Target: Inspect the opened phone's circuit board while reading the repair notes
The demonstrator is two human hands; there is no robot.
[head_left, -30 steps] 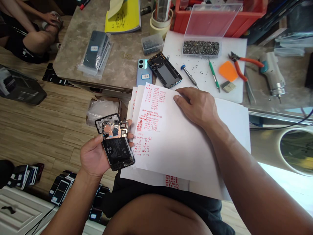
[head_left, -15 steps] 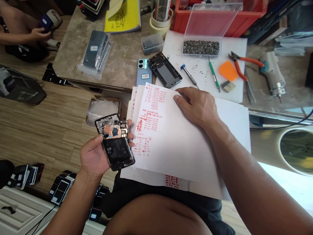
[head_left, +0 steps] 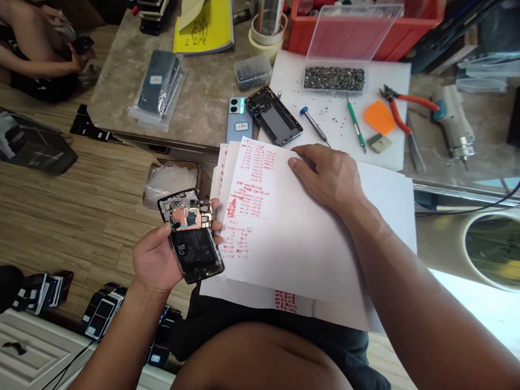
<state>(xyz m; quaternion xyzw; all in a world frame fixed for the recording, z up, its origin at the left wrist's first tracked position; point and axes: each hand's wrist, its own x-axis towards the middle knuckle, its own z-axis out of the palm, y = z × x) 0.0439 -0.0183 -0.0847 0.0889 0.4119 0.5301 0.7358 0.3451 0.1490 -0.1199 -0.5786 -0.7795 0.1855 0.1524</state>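
My left hand (head_left: 156, 260) grips an opened phone (head_left: 190, 235) with its back cover off, showing the black battery and the circuit board. The phone sits just left of a stack of white papers (head_left: 284, 233) covered in red handwriting, which rests on my lap. My right hand (head_left: 329, 176) lies flat on the upper part of the top sheet, fingers loosely spread, holding nothing.
On the table ahead lie a blue phone back (head_left: 239, 119), a black phone frame (head_left: 274, 115), screwdrivers (head_left: 314, 125), an orange pick (head_left: 378, 117), pliers (head_left: 400, 111) and a tray of screws (head_left: 333, 79). Another person (head_left: 36, 54) sits at far left. Phones are stacked on the floor (head_left: 97, 317).
My hands, the phone and the papers have stayed still. The other person at far left has shifted their arms and the object they handle.
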